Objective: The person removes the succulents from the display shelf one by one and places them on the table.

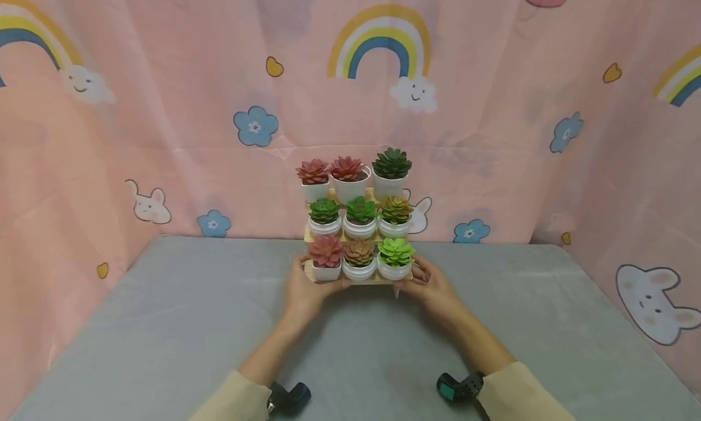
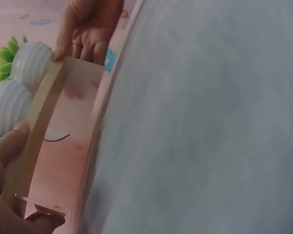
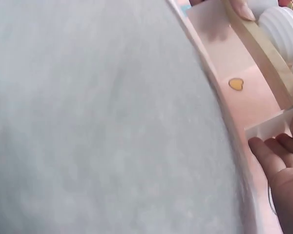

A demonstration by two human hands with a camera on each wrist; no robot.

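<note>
My left hand (image 1: 308, 292) and right hand (image 1: 435, 290) hold a tiered stand by the two ends of its lowest step. The stand's steps are pale wooden boards (image 2: 41, 105) on clear plastic supports (image 3: 271, 126). Small succulents in white pots fill three rows: reddish ones (image 1: 314, 172) and a dark green one (image 1: 391, 163) on top, green and yellowish ones (image 1: 395, 210) in the middle, pink, brown and bright green (image 1: 396, 252) at the bottom. Both thumbs lie on the front board's edge near the pots; other fingers reach beneath, by the plastic.
A grey tabletop (image 1: 181, 336) lies below the stand and forearms. Behind and at both sides hangs a pink curtain (image 1: 471, 104) printed with rainbows, flowers and rabbits. Dark wrist devices (image 1: 460, 387) are strapped near the sleeves.
</note>
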